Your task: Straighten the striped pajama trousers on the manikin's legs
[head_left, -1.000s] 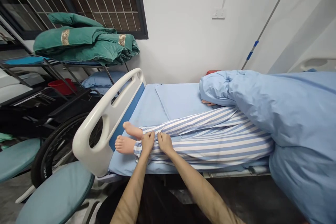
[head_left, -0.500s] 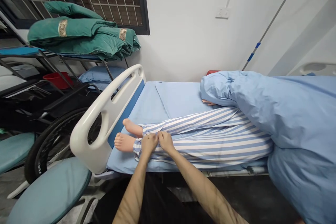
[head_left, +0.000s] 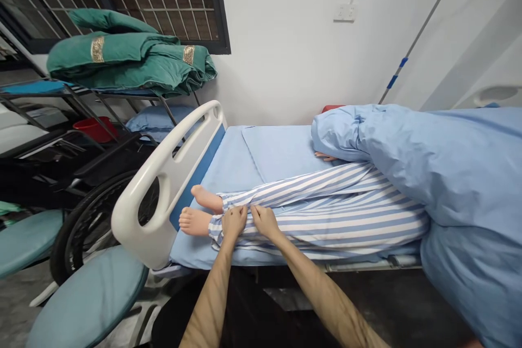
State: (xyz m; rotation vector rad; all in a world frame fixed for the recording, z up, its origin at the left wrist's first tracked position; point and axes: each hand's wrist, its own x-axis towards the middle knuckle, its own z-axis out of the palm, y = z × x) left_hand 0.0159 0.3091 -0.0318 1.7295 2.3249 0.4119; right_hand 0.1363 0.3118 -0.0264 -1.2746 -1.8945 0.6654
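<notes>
- left hand, right hand: close together, fingers clamped on striped pyjama trousers, just beyond the white bed footboard
- trousers: on both legs, down to the ankles
- manikin feet: bare, beside footboard
- blue duvet: over upper body, well away from footboard

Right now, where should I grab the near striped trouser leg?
Take the cuff from the near side, pinching over the top: the cloth lies in slack folds there above the bare foot, and the left hand rests just beside it.
</notes>
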